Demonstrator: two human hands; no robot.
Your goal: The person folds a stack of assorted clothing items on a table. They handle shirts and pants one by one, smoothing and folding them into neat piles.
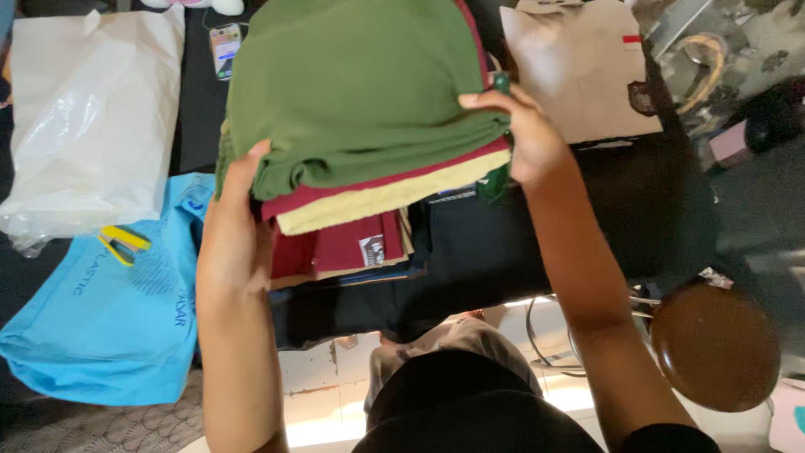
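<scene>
A stack of folded clothes is lifted in front of me: a green garment (pixel 360 84) on top, a maroon layer (pixel 352 186) under it and a pale yellow one (pixel 394 197) at the bottom. My left hand (pixel 235 226) grips the stack's left edge. My right hand (pixel 524 134) holds its right edge, thumb on the green cloth. Below the lifted stack lie more folded clothes, a maroon one with a label (pixel 352 247) and dark ones (pixel 470 252).
A white plastic bag (pixel 92 117) lies at upper left, a blue bag (pixel 109 319) with a yellow tool (pixel 122 243) on it below. A phone (pixel 225 49) lies at the top, a beige envelope (pixel 579 67) at upper right. A brown round stool (pixel 713 344) stands at lower right.
</scene>
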